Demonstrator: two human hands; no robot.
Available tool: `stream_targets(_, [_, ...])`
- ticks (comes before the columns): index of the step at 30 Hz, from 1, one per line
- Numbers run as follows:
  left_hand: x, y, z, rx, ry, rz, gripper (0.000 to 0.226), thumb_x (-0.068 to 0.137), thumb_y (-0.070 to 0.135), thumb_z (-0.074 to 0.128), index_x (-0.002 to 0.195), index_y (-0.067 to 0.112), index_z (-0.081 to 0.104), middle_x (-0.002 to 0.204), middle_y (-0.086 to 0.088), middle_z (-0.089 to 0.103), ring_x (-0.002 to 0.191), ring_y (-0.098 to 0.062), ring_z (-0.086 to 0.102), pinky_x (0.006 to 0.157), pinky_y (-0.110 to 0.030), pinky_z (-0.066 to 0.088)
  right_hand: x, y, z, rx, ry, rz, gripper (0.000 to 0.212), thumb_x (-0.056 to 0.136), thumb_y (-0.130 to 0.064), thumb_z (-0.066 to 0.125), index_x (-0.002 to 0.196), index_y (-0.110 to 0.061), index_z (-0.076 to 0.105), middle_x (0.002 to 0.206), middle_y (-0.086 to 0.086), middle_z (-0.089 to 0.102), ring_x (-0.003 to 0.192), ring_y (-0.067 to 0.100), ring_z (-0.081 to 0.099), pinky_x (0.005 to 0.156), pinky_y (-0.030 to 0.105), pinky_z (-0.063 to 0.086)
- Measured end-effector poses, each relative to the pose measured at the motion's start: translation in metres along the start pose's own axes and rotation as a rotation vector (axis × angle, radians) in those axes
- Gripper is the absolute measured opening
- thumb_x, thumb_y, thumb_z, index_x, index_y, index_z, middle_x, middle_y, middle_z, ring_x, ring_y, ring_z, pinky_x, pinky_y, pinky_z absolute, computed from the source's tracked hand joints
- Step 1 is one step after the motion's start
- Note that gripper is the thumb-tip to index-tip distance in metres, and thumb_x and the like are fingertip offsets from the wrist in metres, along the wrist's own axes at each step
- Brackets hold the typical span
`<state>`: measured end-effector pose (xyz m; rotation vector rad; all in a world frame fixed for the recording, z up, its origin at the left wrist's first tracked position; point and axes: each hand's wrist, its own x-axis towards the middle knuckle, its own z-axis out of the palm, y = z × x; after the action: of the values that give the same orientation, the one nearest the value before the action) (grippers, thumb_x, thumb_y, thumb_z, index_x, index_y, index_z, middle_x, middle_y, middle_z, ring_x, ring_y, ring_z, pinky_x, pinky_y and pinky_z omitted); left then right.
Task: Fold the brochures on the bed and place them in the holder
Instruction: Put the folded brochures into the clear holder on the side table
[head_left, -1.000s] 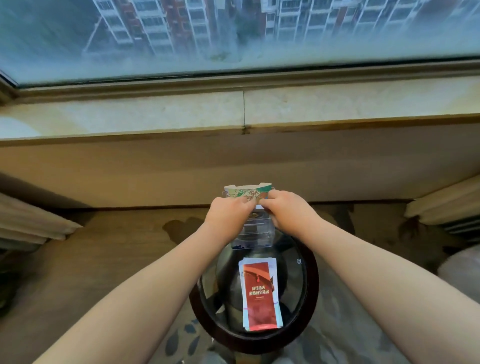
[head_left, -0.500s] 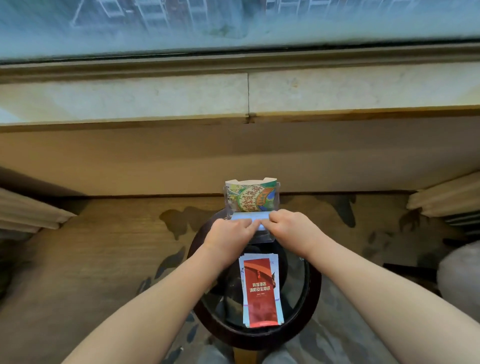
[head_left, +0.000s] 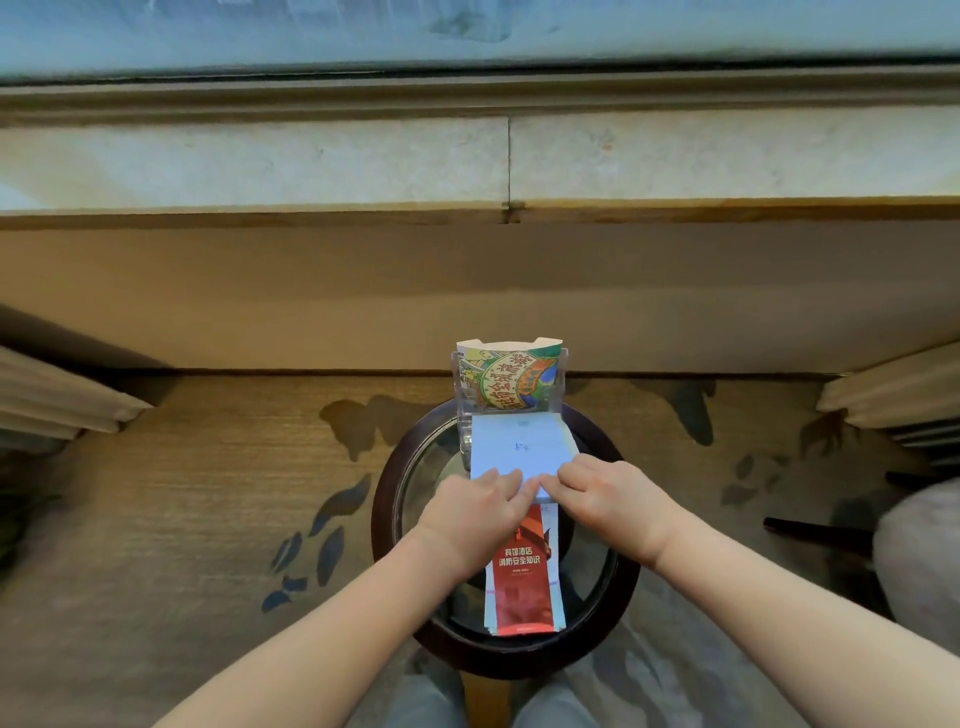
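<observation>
We look down on a small round table (head_left: 387, 499) with a dark rim and glass top, standing on patterned carpet (head_left: 208, 509) below a stone sill (head_left: 311, 161) and window. Curtain folds show at both edges. At the table's far side a clear holder (head_left: 562, 384) stands upright with a colourful brochure (head_left: 506, 382) in it. Our left hand (head_left: 475, 512) and right hand (head_left: 610, 499) meet fingertip to fingertip, pinching the near edge of a pale blue brochure (head_left: 519, 447) that lies just before the holder (its faint writing is unreadable). Beneath our hands lies a stack topped by a red brochure (head_left: 522, 587), its far end hidden. A pale, blurred object at the right edge is cut off.
</observation>
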<state>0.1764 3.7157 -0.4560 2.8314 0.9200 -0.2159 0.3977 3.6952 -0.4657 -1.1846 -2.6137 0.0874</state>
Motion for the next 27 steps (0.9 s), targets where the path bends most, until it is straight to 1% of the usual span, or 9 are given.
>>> stream_targets(6, [-0.008, 0.009, 0.001, -0.032, 0.02, 0.001, 0.069, 0.053, 0.029, 0.098, 0.116, 0.014, 0.073, 0.089, 0.001, 0.07, 0.064, -0.017, 0.066, 0.037, -0.023, 0.042, -0.007, -0.002, -0.008, 0.017, -0.036, -0.046, 0.042, 0.057, -0.012, 0.096, 0.096, -0.008, 0.079, 0.072, 0.0, 0.059, 0.059, 0.017, 0.057, 0.038, 0.026, 0.037])
stream_targets(10, [-0.008, 0.003, -0.005, -0.049, 0.082, 0.007, 0.064, 0.054, 0.027, 0.098, 0.111, 0.013, 0.074, 0.084, 0.001, 0.069, 0.061, -0.018, 0.065, 0.035, -0.024, 0.041, -0.002, -0.002, -0.01, 0.029, -0.041, -0.049, 0.04, 0.059, -0.013, 0.096, 0.095, -0.009, 0.078, 0.072, 0.0, 0.058, 0.06, 0.016, 0.056, 0.039, 0.025, 0.037])
stream_targets(14, [0.002, -0.012, -0.018, -0.015, 0.14, -0.02, 0.059, 0.051, 0.02, 0.096, 0.106, 0.013, 0.075, 0.078, 0.002, 0.067, 0.055, -0.018, 0.061, 0.037, -0.022, 0.033, 0.016, 0.008, -0.017, 0.024, -0.042, -0.049, 0.041, 0.057, -0.016, 0.096, 0.093, -0.01, 0.078, 0.072, 0.0, 0.059, 0.06, 0.016, 0.057, 0.04, 0.024, 0.036])
stream_targets(17, [0.013, -0.025, -0.028, 0.002, 0.154, -0.034, 0.055, 0.055, 0.017, 0.094, 0.106, 0.012, 0.075, 0.08, 0.001, 0.071, 0.054, -0.019, 0.064, 0.037, -0.023, 0.035, 0.03, 0.02, -0.02, 0.002, -0.047, -0.028, 0.042, 0.056, -0.009, 0.094, 0.093, -0.008, 0.076, 0.074, 0.003, 0.06, 0.061, 0.02, 0.059, 0.039, 0.026, 0.038])
stream_targets(20, [0.025, -0.036, -0.033, -0.002, 0.091, -0.086, 0.052, 0.064, 0.015, 0.09, 0.113, 0.013, 0.073, 0.085, 0.001, 0.073, 0.055, -0.021, 0.065, 0.038, -0.026, 0.04, 0.042, 0.03, -0.016, 0.026, -0.073, 0.032, 0.044, 0.053, -0.001, 0.093, 0.094, -0.005, 0.074, 0.075, 0.007, 0.06, 0.062, 0.023, 0.061, 0.039, 0.026, 0.041])
stream_targets(22, [0.033, -0.04, -0.036, 0.019, 0.002, -0.129, 0.05, 0.081, 0.018, 0.079, 0.128, 0.016, 0.064, 0.1, 0.001, 0.073, 0.068, -0.024, 0.068, 0.047, -0.03, 0.045, 0.048, 0.035, -0.01, 0.041, -0.112, 0.077, 0.049, 0.05, -0.002, 0.095, 0.093, -0.005, 0.073, 0.076, 0.007, 0.061, 0.062, 0.024, 0.062, 0.04, 0.025, 0.043])
stream_targets(24, [0.044, -0.044, -0.033, 0.038, -0.05, -0.158, 0.047, 0.095, 0.02, 0.064, 0.14, 0.018, 0.051, 0.119, 0.0, 0.067, 0.091, -0.025, 0.069, 0.059, -0.034, 0.047, 0.052, 0.038, -0.002, 0.047, -0.161, 0.126, 0.053, 0.048, -0.003, 0.097, 0.094, -0.005, 0.073, 0.078, 0.008, 0.061, 0.064, 0.023, 0.062, 0.041, 0.026, 0.045])
stream_targets(25, [0.048, -0.045, -0.031, 0.035, -0.048, -0.165, 0.047, 0.097, 0.02, 0.06, 0.142, 0.018, 0.046, 0.124, 0.0, 0.065, 0.099, -0.026, 0.068, 0.063, -0.034, 0.046, 0.054, 0.039, 0.003, 0.05, -0.179, 0.155, 0.054, 0.047, -0.003, 0.097, 0.095, -0.005, 0.073, 0.079, 0.008, 0.062, 0.064, 0.024, 0.063, 0.041, 0.027, 0.046])
stream_targets(27, [0.058, -0.049, -0.026, 0.037, -0.054, -0.197, 0.049, 0.099, 0.019, 0.058, 0.145, 0.018, 0.042, 0.126, 0.0, 0.062, 0.106, -0.026, 0.066, 0.064, -0.034, 0.042, 0.058, 0.042, 0.012, 0.047, -0.205, 0.213, 0.058, 0.045, 0.0, 0.097, 0.097, -0.004, 0.073, 0.08, 0.009, 0.063, 0.065, 0.024, 0.065, 0.041, 0.027, 0.047])
